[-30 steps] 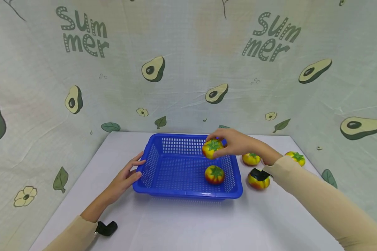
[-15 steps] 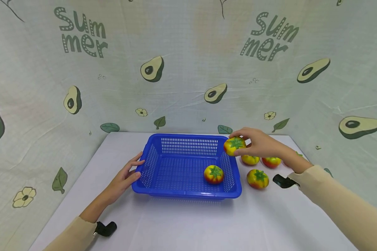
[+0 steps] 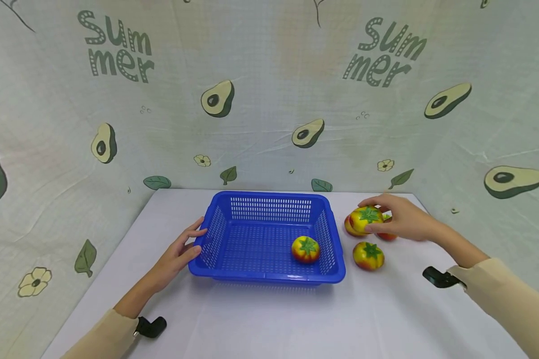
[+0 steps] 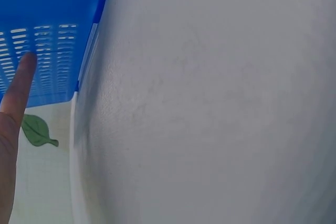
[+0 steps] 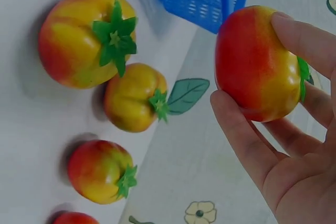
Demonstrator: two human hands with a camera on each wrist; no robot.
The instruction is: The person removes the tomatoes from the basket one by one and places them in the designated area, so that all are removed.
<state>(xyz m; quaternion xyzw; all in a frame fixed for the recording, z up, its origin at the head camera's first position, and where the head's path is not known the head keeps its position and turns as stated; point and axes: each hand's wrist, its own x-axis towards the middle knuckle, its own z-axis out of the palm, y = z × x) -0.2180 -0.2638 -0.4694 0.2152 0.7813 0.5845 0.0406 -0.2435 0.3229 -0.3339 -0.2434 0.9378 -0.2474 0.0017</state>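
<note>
My right hand (image 3: 406, 217) pinches a yellow-and-red toy tomato (image 3: 366, 219) with a green star-shaped leaf top. In the right wrist view, the held tomato (image 5: 257, 64) sits between thumb and fingers, raised off the table. Below it in the head view, another tomato (image 3: 352, 228) is partly hidden. My left hand (image 3: 177, 257) touches the left side of a blue plastic basket (image 3: 265, 276), fingers spread and fairly straight. One finger (image 4: 21, 85) lies against the slotted wall in the left wrist view. Inside the basket, toward its right, rests one tomato (image 3: 305, 249).
Right of the basket, a tomato (image 3: 369, 256) sits nearest me on the white table (image 3: 251, 319). A redder one (image 3: 388, 236) is partly behind my right hand. The right wrist view shows several tomatoes in a loose row. A printed cloth (image 3: 260, 99) stands behind the table.
My right hand has carried the tomato from above the basket's right part out over its right rim to the tomatoes on the table. The left hand and basket stay put.
</note>
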